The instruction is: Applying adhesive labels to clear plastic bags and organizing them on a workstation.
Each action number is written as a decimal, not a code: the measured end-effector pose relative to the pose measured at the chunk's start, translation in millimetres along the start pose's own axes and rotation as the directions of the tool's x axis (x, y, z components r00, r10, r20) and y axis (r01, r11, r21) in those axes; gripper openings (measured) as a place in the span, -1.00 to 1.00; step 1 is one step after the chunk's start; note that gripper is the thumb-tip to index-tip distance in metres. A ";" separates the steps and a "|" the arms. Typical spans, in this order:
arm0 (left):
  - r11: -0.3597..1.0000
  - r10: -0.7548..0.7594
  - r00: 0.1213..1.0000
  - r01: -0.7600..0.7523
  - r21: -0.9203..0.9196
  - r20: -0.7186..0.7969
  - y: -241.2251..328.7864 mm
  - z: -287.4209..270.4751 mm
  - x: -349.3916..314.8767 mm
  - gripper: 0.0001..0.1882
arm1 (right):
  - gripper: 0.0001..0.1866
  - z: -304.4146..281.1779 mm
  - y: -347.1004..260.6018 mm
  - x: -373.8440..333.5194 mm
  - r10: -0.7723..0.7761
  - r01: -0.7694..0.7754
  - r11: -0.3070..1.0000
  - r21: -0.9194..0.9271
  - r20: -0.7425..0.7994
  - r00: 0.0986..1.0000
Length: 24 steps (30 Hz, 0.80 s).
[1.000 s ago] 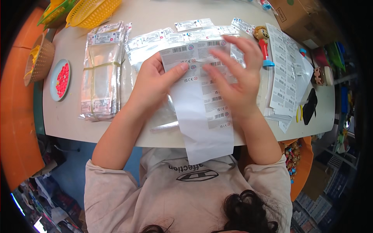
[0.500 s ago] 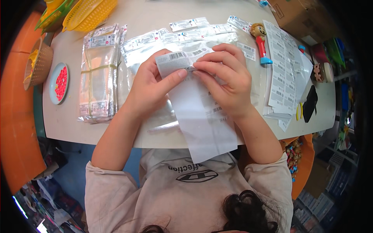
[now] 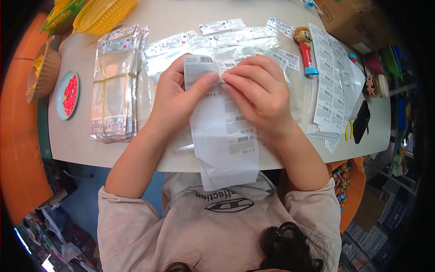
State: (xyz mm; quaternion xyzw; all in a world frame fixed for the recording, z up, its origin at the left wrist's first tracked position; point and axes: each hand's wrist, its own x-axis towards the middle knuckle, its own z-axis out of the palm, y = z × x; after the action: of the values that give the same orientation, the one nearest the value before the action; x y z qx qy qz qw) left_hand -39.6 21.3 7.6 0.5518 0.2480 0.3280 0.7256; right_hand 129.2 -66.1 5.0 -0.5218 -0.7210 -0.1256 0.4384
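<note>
A white label sheet (image 3: 217,149) hangs from my hands over the table's front edge, grey barcode labels down its right side. My left hand (image 3: 179,97) grips its upper left part, the thumb on top and the fingers behind. Close beside that thumb, my right hand (image 3: 263,88) is closed in a pinch at the upper part of the sheet. Whether a single label is between those fingertips is hidden. Beyond both hands lie several clear plastic bags (image 3: 172,56) with printed headers, fanned in a row.
On the left are a tied bundle of bags (image 3: 105,111), a plate of small pink pieces (image 3: 69,96) and baskets (image 3: 102,16). To the right lie a toy figure (image 3: 306,54), stacked label sheets (image 3: 330,97), a black object (image 3: 361,122) and a cardboard box (image 3: 349,22).
The sheet's lower end has swung left, and more of its printed labels show. Its top part has turned more upright. My right fingertips have shifted slightly left, nearer my left thumb.
</note>
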 end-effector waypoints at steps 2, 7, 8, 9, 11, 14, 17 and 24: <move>1.000 0.001 1.000 -0.001 0.005 0.000 -0.2 0.3 0.3 -0.72 | -0.75 1.4 0.5 -0.8 -0.002 0.002 1.000 0.003 -0.002 1.000; 0.999 0.009 1.000 -0.009 0.035 0.005 -0.4 -1.9 1.5 -0.71 | -0.75 2.1 1.1 -0.8 -0.020 0.020 1.000 -0.008 -0.014 1.000; 0.999 0.010 1.000 -0.010 0.034 0.005 0.3 -1.3 1.5 -0.71 | -0.75 3.2 1.6 -1.7 -0.026 0.026 1.000 -0.010 -0.024 0.999; 1.000 -0.003 1.000 0.003 0.016 -0.008 1.6 0.0 1.8 -0.71 | -0.75 3.9 1.7 -2.3 -0.032 0.031 0.999 -0.013 -0.035 0.999; 1.000 -0.014 1.000 0.014 -0.002 -0.024 2.5 0.9 1.2 -0.71 | -0.75 3.9 0.2 -2.7 -0.030 0.029 0.999 -0.021 -0.035 0.999; 1.000 -0.008 1.000 0.008 0.008 -0.024 -1.1 -2.1 2.6 -0.72 | -0.76 4.1 -1.3 -2.5 -0.048 0.047 0.997 -0.059 -0.023 0.999; 1.000 0.016 1.000 -0.016 0.005 -0.017 -3.4 -2.2 3.0 -0.71 | -0.78 4.4 -2.8 -4.6 -0.072 0.071 0.992 -0.108 0.001 0.997; 1.000 -0.004 0.998 0.003 -0.023 -0.065 -2.0 0.8 3.0 -0.69 | -0.80 4.0 -6.6 -3.2 -0.067 0.069 0.991 -0.115 0.024 0.998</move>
State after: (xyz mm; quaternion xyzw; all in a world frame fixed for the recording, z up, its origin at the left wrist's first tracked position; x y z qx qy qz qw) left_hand -36.6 22.7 5.9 0.5322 0.2686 0.3471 0.7240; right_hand 121.7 -68.4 2.0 -0.5228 -0.7340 -0.1769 0.3957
